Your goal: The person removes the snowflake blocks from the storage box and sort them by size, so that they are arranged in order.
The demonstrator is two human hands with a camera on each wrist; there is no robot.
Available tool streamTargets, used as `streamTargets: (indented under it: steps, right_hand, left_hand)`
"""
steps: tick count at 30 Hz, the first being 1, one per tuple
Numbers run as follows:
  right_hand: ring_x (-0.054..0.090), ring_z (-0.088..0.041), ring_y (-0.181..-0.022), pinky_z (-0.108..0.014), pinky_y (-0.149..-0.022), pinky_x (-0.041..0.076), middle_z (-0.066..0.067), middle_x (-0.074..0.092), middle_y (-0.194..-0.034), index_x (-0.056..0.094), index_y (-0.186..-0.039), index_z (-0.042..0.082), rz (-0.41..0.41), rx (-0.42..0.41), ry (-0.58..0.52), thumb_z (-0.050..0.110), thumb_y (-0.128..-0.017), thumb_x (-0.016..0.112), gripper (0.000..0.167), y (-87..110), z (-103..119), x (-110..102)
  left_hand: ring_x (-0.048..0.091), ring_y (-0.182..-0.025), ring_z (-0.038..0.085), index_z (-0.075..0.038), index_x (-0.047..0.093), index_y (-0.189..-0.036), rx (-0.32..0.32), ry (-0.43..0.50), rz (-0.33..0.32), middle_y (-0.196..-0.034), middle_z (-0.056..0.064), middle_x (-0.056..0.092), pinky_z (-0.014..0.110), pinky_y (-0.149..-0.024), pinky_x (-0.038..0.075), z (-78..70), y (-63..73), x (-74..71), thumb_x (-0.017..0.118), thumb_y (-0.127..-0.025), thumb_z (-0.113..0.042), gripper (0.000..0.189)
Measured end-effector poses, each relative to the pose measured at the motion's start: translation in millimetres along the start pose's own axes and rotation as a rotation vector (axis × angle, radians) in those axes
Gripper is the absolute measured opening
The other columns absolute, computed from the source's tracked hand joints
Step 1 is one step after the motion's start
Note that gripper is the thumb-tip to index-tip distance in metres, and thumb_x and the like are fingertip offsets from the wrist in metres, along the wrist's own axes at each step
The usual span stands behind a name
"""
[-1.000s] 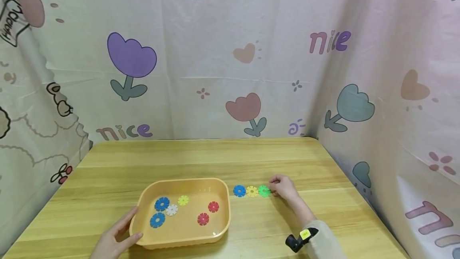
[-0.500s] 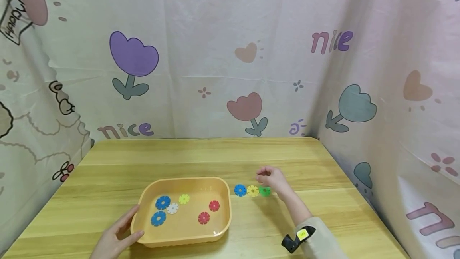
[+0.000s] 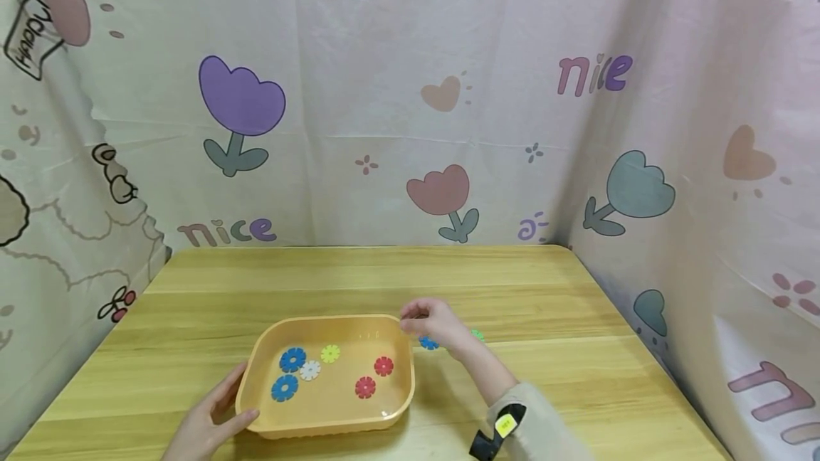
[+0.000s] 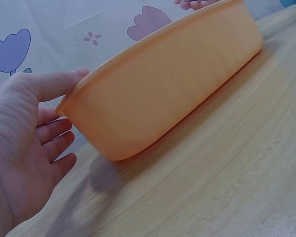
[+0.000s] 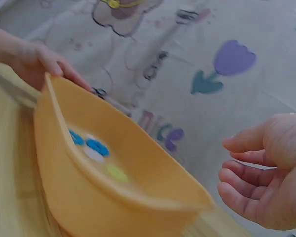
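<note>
A yellow-orange plastic basin [image 3: 333, 415] stands on the table with several notched snowflake discs inside: two blue [image 3: 285, 388], one white [image 3: 310, 371], one yellow-green [image 3: 329, 353] and two red [image 3: 365, 388]. My left hand [image 3: 208, 415] holds the basin's left end, thumb at the rim and fingers beside the outer wall, as the left wrist view shows. Near the basin's far right corner hovers my right hand [image 3: 435, 322], its fingers loosely bent around nothing in the right wrist view [image 5: 266, 173]. Beneath that arm, a blue disc [image 3: 428, 343] and a green disc [image 3: 477, 335] show partly.
The basin stands on a light wood-grain table [image 3: 544, 290]. Behind it and along both sides hangs a pale curtain [image 3: 359, 91] printed with flowers and hearts. A black wrist device [image 3: 496, 432] sits over the right sleeve.
My right hand has left the green disc and moved left across the row to the basin's rim, now covering the yellow disc. The left hand stays on the basin.
</note>
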State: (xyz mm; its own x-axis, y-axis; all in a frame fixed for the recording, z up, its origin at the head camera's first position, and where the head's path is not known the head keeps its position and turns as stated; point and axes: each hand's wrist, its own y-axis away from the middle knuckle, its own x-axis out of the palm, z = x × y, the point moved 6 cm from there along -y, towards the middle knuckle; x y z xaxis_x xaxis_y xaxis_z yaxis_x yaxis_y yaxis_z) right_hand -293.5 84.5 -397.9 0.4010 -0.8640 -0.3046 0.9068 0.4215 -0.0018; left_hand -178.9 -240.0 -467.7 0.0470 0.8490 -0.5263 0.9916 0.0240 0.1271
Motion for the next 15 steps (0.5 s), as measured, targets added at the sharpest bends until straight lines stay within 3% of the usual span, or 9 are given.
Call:
streamTargets:
  steps: [7,15]
  right_hand:
    - [0.059,-0.016,-0.077,-0.035,-0.070,0.054,-0.005,0.061,-0.084,0.063,-0.102,-0.003,0.068,0.017,-0.057,0.005,-0.084,0.066,0.019,-20.7,13.1,47.4]
    - [0.062,-0.017,-0.080,-0.032,-0.069,0.054,-0.003,0.062,-0.086,0.060,-0.112,-0.006,0.107,0.050,-0.074,0.005,-0.086,0.066,0.029,-37.8,18.3,88.7]
  left_hand:
    - [0.031,-0.128,0.041,0.002,0.020,-0.146,-0.026,0.010,0.017,-0.145,0.027,0.025,0.040,-0.098,0.039,0.3,0.7,1.0,0.066,-0.087,-0.030,0.082]
    - [0.038,-0.123,0.036,0.002,0.027,-0.144,0.042,-0.007,-0.047,-0.141,0.026,0.033,0.014,-0.083,0.040,-0.7,1.3,-0.6,0.068,-0.086,-0.026,0.076]
